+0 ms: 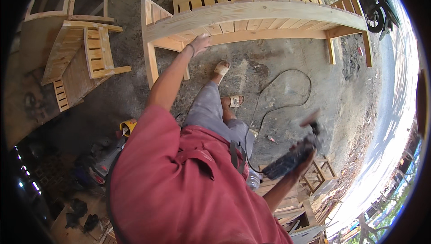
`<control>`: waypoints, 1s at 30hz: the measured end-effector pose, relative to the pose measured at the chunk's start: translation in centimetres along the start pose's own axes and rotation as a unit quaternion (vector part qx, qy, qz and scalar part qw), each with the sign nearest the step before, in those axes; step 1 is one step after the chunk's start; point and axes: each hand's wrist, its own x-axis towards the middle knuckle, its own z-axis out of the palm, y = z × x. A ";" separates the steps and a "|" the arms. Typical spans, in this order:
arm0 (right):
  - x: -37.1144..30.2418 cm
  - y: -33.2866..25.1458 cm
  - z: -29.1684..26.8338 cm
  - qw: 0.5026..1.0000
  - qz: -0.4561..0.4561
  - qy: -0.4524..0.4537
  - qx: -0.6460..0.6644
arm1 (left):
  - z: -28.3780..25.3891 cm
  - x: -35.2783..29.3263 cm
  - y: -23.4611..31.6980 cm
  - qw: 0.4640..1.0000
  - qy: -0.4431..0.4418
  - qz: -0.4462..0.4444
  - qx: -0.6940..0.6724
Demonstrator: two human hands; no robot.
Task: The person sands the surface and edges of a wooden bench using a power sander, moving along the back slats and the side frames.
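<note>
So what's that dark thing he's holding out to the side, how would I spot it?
Start at the long pale wooden bench across the top, then follow the thin black cord looping over the grey concrete floor toward the lower right. It ends at a dark corded power tool in the right hand, the only dark thing amid the pale wood there.

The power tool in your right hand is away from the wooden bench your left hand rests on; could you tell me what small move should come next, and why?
Probably bring the power tool across toward the wooden bench. The right hand holds it out to the side, well clear of the wood, while the left hand already rests on the bench's front rail, steadying it. Mind the black cord lying looped on the ground between them.
</note>
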 end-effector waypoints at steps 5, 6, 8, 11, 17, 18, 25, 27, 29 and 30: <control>2.3 6.7 13.6 0.977 0.140 -0.102 0.120 | -11.4 -10.0 -4.4 0.994 0.048 -0.049 0.090; 2.4 8.5 16.0 0.968 0.167 -0.112 0.148 | -13.9 -12.1 -5.7 0.996 0.062 -0.059 -0.002; 2.3 13.0 22.2 0.909 0.266 -0.185 0.262 | -28.8 -18.2 -13.2 0.984 0.169 -0.063 -0.003; 4.3 18.6 28.5 0.872 0.278 -0.169 0.367 | -28.3 -21.3 -14.1 0.968 0.079 -0.090 0.221; 9.1 28.4 40.5 0.870 0.201 -0.173 0.416 | -41.4 -28.1 -22.7 0.930 0.092 -0.112 0.338; 9.4 29.8 40.9 0.881 0.187 -0.161 0.404 | -42.3 -29.2 -23.3 0.935 0.116 -0.178 0.285; 9.9 32.9 47.9 0.846 0.146 -0.112 0.501 | -53.1 -34.0 -21.9 0.908 0.198 -0.355 0.104; 10.3 33.3 48.0 0.851 0.131 -0.141 0.489 | -54.7 -34.1 -20.4 0.906 0.192 -0.362 0.107; 10.2 32.8 48.2 0.853 0.115 -0.156 0.485 | -56.3 -32.8 -19.3 0.910 0.176 -0.356 0.117; 10.2 32.6 48.5 0.870 0.121 -0.134 0.459 | -56.8 -32.0 -18.9 0.914 0.163 -0.349 0.125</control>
